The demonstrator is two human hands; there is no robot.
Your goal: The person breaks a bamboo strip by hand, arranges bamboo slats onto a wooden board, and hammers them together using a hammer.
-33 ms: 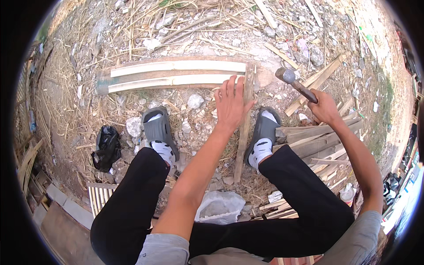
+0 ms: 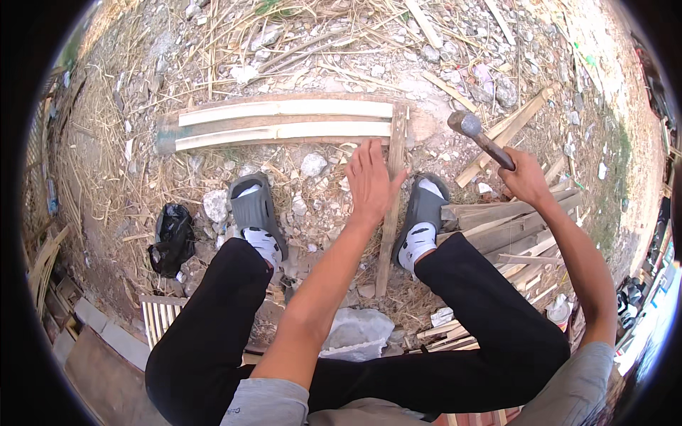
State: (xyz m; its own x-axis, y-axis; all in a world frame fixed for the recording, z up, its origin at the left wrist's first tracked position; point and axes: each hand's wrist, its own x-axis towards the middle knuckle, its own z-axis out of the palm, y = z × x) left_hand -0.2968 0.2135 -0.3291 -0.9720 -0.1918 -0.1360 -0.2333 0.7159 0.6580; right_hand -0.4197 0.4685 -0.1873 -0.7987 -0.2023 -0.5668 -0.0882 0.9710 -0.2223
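My right hand (image 2: pixel 526 177) grips the dark handle of a hammer (image 2: pixel 477 133), its metal head raised toward the left. My left hand (image 2: pixel 371 183) is open, with fingers extended and the thumb reaching across a long wooden batten (image 2: pixel 387 245). Whether the palm presses on that batten cannot be made out. The batten runs between my feet, and its far end lies over the right ends of two pale wood strips (image 2: pixel 284 107). Those strips lie side by side on a wide, weathered board (image 2: pixel 165 135) on the ground.
Grey slippers (image 2: pixel 257 213) are on my feet. Stacked boards (image 2: pixel 508 231) lie right of my right foot, with loose planks (image 2: pixel 508 135) beyond. A black plastic bag (image 2: pixel 172 238) and a pale plastic sack (image 2: pixel 355 332) rest nearby. Stones and straw litter the ground.
My left hand has drawn back slightly toward me, away from the pale strips. The hammer has shifted a little to the right in my right hand.
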